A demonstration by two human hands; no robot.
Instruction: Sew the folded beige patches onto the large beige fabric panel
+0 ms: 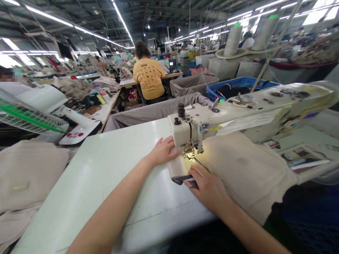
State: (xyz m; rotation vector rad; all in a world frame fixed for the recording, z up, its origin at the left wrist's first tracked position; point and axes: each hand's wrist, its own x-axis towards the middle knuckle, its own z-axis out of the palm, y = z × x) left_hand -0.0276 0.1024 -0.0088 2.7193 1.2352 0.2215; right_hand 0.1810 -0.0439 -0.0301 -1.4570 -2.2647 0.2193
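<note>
A cream sewing machine (pixel 182 128) stands over the pale table, its needle area lit yellow. Beneath the presser foot (pixel 190 156) lies beige fabric (pixel 246 162), spread out to the right of the needle, with a dark strip (pixel 178 180) along its near edge. My left hand (pixel 165 150) rests flat with fingers spread, just left of the machine head, its fingertips on the cloth's far left part. In front of the needle, my right hand (pixel 205 183) has its fingers closed on the fabric's dark edge. The thumb is partly tucked beneath.
Beige cloth pieces (pixel 29 173) are piled at the left, near a white fan (pixel 50 102). A person in a yellow shirt (pixel 148 78) sits ahead, beyond a grey cloth-lined bin (pixel 159 109). Thread cones (pixel 233 40) stand above a blue basket (pixel 238 84). A parts tray (pixel 302 155) lies right.
</note>
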